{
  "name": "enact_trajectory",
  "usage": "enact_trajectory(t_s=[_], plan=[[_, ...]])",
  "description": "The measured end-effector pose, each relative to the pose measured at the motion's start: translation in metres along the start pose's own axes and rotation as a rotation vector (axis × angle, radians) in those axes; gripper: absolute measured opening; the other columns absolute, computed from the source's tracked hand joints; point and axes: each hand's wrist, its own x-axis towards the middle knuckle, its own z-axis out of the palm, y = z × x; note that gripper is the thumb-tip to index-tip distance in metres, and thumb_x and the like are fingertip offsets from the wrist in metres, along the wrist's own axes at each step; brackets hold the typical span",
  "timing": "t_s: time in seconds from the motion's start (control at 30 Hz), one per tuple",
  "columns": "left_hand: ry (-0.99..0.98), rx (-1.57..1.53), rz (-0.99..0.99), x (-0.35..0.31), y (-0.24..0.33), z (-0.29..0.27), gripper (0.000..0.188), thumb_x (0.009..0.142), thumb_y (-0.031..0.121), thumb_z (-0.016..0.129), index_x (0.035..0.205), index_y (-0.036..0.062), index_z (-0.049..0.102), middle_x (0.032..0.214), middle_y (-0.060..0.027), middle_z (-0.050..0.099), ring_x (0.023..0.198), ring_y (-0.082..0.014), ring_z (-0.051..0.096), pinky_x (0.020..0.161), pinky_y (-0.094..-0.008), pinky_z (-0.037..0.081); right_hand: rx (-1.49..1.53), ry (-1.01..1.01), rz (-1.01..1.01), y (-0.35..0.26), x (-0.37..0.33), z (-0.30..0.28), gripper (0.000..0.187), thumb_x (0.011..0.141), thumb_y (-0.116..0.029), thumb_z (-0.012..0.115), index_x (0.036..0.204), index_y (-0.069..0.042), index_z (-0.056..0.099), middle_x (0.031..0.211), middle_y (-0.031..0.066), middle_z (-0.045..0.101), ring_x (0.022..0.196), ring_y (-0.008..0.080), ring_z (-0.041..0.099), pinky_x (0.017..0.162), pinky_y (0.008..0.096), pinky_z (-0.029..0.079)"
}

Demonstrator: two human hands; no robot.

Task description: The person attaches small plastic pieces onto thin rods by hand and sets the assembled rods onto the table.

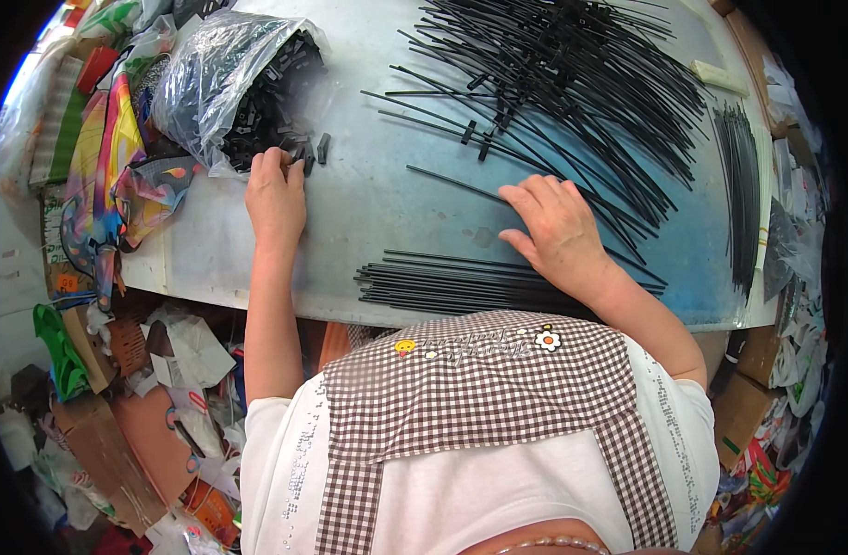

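Note:
My left hand (277, 194) is at the mouth of a clear plastic bag (202, 79) lying on its side. Its fingers are bent together among small black plastic pieces (323, 148) spilling from the bag; what they pinch, if anything, is hidden. Farther right, my right hand (561, 229) is low over the table, thumb apart from the loosely curved fingers. A thin black rod (451, 181) runs under those fingers. Between my body and the right hand lies a neat row of black rods (442, 285). Beyond it spreads a large heap of black rods (572, 83), some with small black pieces on them.
The pale table (350, 213) has its near edge against my checked apron. Another bundle of thin black rods (738, 199) lies along the right edge, near a pale block (720, 79). Colourful fabric (109, 176) hangs at the left; cardboard and plastic scraps (137, 435) crowd the floor.

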Motion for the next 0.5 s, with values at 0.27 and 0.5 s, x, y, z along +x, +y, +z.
enact_trajectory(t_s=[0.27, 0.5], plan=[[-0.091, -0.185, -0.101, -0.005, 0.003, -0.004, 0.013, 0.094, 0.01, 0.064, 0.104, 0.0009, 0.061, 0.094, -0.0092, 0.064, 0.079, -0.0203, 0.06, 0.071, -0.0344, 0.049, 0.047, -0.141, 0.127, 0.022, -0.022, 0.015, 0.031, 0.08, -0.002, 0.075, 0.108, -0.003, 0.062, 0.091, 0.0088, 0.063, 0.082, 0.0254, 0.062, 0.071, 0.0358, 0.049], [-0.281, -1.357, -0.399, -0.03, 0.027, -0.019, 0.02, 0.098, 0.007, 0.061, 0.117, -0.0005, 0.063, 0.098, -0.0061, 0.066, 0.079, -0.0104, 0.055, 0.069, -0.0247, 0.046, 0.397, 0.057, 0.049, -0.005, -0.001, 0.003, 0.032, 0.086, 0.004, 0.069, 0.115, -0.007, 0.068, 0.071, 0.0091, 0.059, 0.056, 0.0246, 0.057, 0.049, 0.0347, 0.044]])
